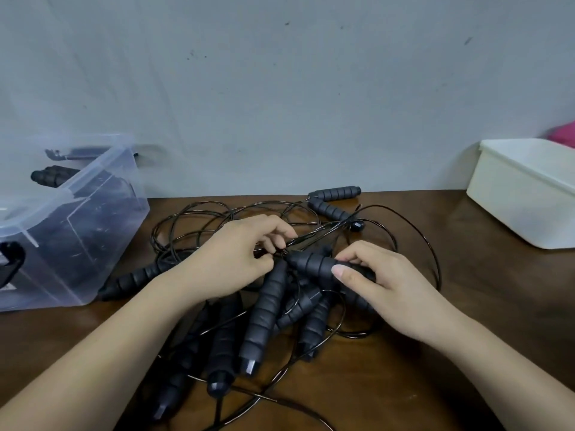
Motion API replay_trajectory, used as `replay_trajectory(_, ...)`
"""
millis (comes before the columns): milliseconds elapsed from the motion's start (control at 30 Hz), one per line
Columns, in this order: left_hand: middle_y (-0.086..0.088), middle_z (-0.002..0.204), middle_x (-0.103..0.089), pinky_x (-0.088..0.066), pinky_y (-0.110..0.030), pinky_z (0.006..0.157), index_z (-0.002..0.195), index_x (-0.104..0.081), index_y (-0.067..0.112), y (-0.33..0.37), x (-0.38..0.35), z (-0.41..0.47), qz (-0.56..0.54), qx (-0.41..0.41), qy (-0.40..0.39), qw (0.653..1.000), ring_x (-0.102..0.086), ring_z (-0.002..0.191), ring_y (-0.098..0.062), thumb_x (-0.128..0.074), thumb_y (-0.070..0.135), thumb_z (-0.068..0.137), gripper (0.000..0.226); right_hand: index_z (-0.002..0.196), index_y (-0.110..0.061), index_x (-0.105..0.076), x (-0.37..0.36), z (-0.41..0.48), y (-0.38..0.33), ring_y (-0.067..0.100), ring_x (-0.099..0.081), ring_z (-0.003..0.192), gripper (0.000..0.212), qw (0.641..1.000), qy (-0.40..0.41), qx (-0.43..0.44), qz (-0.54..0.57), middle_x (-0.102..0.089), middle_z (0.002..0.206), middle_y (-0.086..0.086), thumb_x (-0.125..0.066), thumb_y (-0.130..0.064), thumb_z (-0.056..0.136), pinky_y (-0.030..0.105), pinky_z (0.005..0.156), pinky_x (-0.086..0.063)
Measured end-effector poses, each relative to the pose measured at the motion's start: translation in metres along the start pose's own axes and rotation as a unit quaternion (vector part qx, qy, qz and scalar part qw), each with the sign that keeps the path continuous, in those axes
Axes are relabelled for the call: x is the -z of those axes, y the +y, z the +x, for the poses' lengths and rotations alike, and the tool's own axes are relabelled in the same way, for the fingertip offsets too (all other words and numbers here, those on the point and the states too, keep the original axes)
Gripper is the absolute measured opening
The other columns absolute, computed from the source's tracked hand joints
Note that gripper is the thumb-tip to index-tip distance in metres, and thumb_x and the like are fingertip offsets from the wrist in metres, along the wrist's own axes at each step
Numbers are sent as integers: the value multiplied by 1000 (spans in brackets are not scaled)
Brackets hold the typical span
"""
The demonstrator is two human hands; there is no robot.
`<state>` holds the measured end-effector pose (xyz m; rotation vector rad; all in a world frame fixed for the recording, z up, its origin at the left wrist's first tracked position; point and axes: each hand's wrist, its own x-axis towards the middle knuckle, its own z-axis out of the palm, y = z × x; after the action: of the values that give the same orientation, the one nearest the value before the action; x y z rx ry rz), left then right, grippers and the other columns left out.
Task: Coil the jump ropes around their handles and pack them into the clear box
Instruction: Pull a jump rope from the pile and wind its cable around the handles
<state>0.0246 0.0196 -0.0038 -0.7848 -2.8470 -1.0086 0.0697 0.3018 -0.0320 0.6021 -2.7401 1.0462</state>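
A tangle of black jump ropes lies on the brown table [435, 306], with several ribbed foam handles [267, 312] piled in the middle. My right hand [379, 284] grips one handle [314, 264] that points left. My left hand [239, 253] pinches thin black cords [311, 239] just beside that handle's tip. Loose cord loops [199, 219] spread behind my hands. Two more handles [334, 194] lie at the back. The clear box [74, 213] stands at the left, with dark coiled ropes [53, 175] inside.
A white plastic tub [525, 194] sits at the right rear of the table, with something pink [563, 135] behind it. A grey wall rises right behind the table. One handle [133, 279] lies close to the clear box's near corner.
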Motion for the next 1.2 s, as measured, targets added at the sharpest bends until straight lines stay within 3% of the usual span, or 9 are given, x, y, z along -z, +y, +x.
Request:
replay_trajectory(167,11,111,-68,-45,-12,73,122,-72,40,4,24,-2,-28,-51,45,997,-65,103,-13,-57,-11,87,64,108,-32,-73,17,11,-19,9,-69,95,13,998,20,13,61,-73,105,-13,-64,-41,105,32,81,-53)
replay_trajectory(300,10,111,-75,-43,-6,79,118,-75,33,14,42,-8,-61,-56,87,993,-65,94,0,-52,-14,91,59,108,-32,-73,29,30,-38,7,-68,89,14,996,20,30,77,-73,99,-16,-63,-40,105,27,76,-47)
replay_trajectory(467,23,115,-73,-51,-34,108,128,-67,43,9,67,-12,-7,-52,123,991,-67,115,-4,-53,-9,93,64,109,-33,-73,45,58,-61,8,-68,100,14,996,22,70,47,-74,106,-15,-65,-42,102,29,87,-51)
replay_trajectory(667,24,111,-68,-54,-38,102,134,-61,50,2,79,-13,25,-45,116,992,-66,108,-11,-79,9,87,64,103,-29,-75,59,82,-77,-1,-58,69,14,995,-17,65,70,-67,77,-21,-64,-37,104,11,65,-40)
replay_trajectory(900,11,89,-68,-46,-25,76,110,-66,57,2,79,-7,41,-44,150,987,-61,89,-6,-79,50,90,25,110,-37,-72,50,79,-81,9,-72,73,21,993,-100,15,65,-73,85,-2,-55,-49,106,28,76,-57)
replay_trajectory(1000,21,98,-68,-40,-16,83,138,-63,51,8,65,-1,93,-69,137,984,-52,97,-4,-74,44,94,46,85,-49,-73,47,74,-85,8,-55,49,30,992,-100,-11,77,-69,63,2,-54,-42,107,24,56,-46)
replay_trajectory(1067,22,100,-66,-41,-20,88,147,-57,48,8,58,2,112,-77,126,983,-50,100,-6,-71,47,96,53,86,-39,-73,47,74,-86,10,-46,44,27,988,-94,-36,117,-64,61,10,-55,-39,107,29,52,-38)
replay_trajectory(1100,22,100,-64,-42,-22,89,149,-54,47,7,57,2,121,-79,117,983,-50,100,-8,-69,49,96,55,96,-35,-74,47,76,-86,15,-45,43,26,983,-92,-52,147,-65,65,18,-53,-46,105,28,50,-37)
replay_trajectory(1200,20,103,-61,-43,-29,90,155,-46,47,9,51,2,182,-92,84,975,-47,99,-12,-61,54,99,58,117,-32,-78,57,80,-86,28,-67,55,71,954,-142,-130,230,-76,81,22,-40,-86,93,29,53,-52)
